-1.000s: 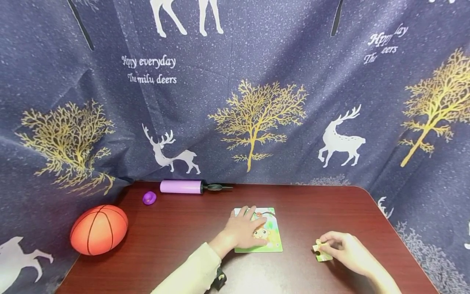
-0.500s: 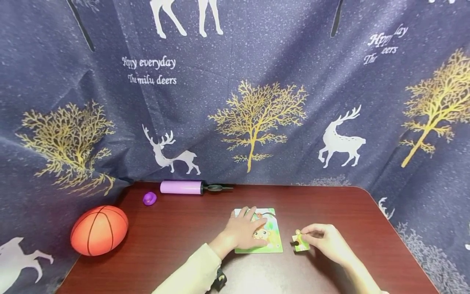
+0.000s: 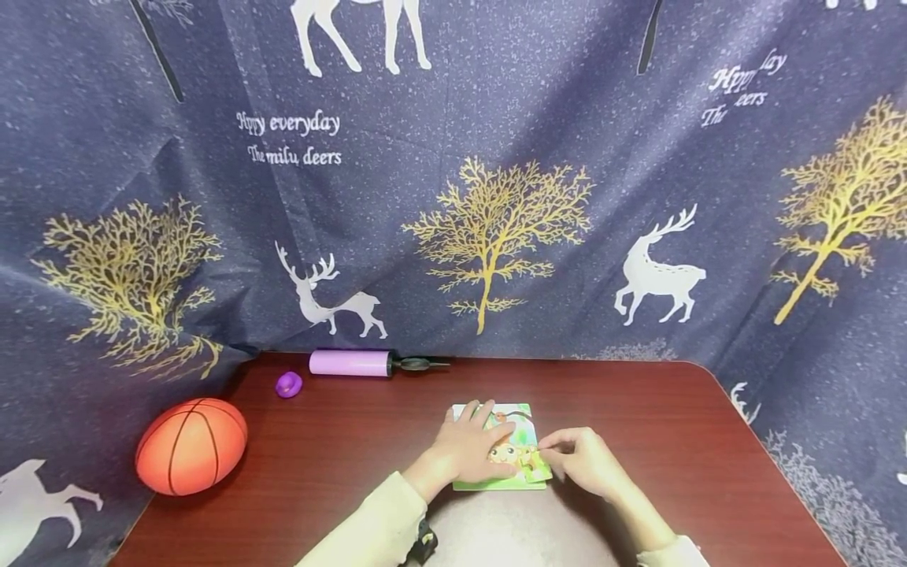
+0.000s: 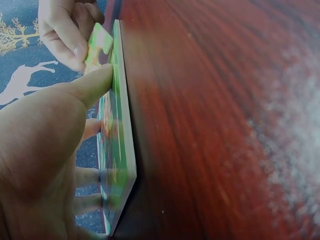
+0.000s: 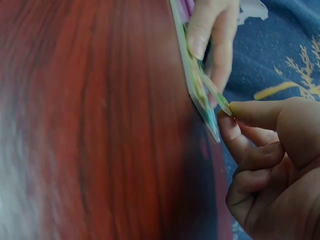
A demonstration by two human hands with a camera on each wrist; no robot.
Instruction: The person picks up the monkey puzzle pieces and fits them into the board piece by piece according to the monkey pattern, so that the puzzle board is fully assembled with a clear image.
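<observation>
A flat jigsaw board (image 3: 520, 425) with a cartoon animal picture and green border lies on the table. My left hand (image 3: 471, 445) rests on it with fingers spread, covering its left part. Between thumb and forefinger, my right hand (image 3: 584, 463) pinches a green and yellow puzzle piece (image 3: 537, 466). That puzzle piece (image 5: 217, 94) is tilted over the board's right side in the right wrist view, one edge close to the surface. Whether it touches the board I cannot tell. In the left wrist view the piece (image 4: 100, 42) appears just past my left thumb.
On the dark red wooden table (image 3: 368, 425), a lilac hand pump (image 3: 350, 363) lies along the back edge, near a small purple object (image 3: 288, 384). An orange basketball-patterned ball (image 3: 191, 446) sits at the left edge. A blue patterned cloth (image 3: 397, 236) hangs behind.
My right hand has moved left with the puzzle piece, from the right side of the table to over the board's right side. My left hand has stayed on the board.
</observation>
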